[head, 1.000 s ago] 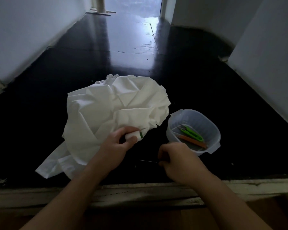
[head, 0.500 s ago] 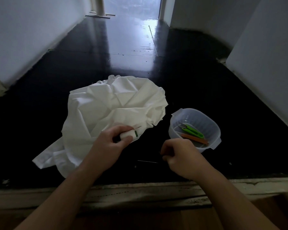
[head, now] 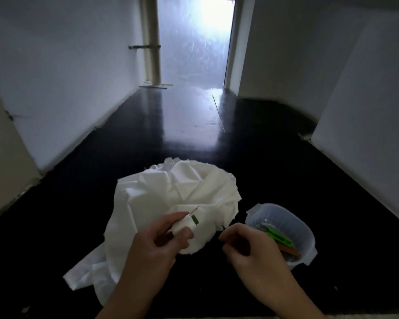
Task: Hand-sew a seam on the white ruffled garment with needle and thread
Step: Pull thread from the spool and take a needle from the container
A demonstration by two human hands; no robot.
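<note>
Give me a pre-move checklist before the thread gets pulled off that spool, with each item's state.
1. Left hand grips the white thread spool with the green end: ok.
2. Right hand has fingers curled, pinching near the spool: ok; a thread end between them: cannot tell.
3. Needle located: cannot tell.
4. Crumpled white ruffled garment lies on the black floor within reach: ok.
5. Green snips sit in the clear plastic tub beside the right hand: ok.

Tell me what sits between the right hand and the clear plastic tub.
Nothing, in the head view. The right hand overlaps the near-left rim of the clear plastic tub, so no gap shows. Green snips lie inside.
</note>
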